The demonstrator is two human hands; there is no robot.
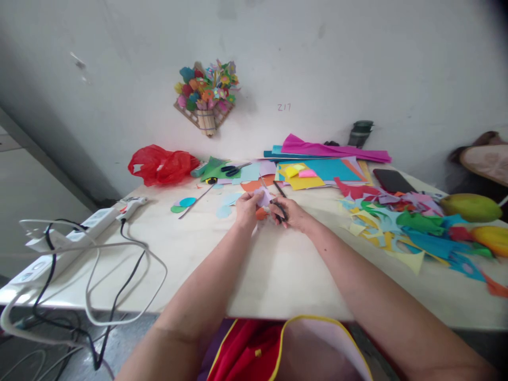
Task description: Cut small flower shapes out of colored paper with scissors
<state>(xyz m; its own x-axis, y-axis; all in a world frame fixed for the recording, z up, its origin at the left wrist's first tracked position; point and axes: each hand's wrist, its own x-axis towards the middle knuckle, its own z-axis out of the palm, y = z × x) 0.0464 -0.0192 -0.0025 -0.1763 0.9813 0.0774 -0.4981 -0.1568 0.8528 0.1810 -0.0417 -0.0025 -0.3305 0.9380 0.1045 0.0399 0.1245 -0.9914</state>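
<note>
Table (278, 275) fills most of the view, pale and wide, with a heap of coloured paper scraps (416, 227) on its right side, flat coloured sheets (317, 169) stacked along the wall, a red plastic bag (161, 165) at the back left and white power strips (75, 235) with looping cables at the left edge. Near the table's middle both forearms meet over the work. Left hand (246, 209) has its fingers closed on a small lilac paper piece (263, 197), pinching its left edge and holding it just above the surface. Right hand (291, 213) is wrapped around dark-handled scissors (279, 205), whose long axis runs up and to the left, blades pointing into the paper from its right side; whether the blades are open or shut I cannot tell. Paper thus sits between the two hands, touching the left fingers and meeting the scissor tips. An orange scrap (261, 214) lies directly beneath it.
</note>
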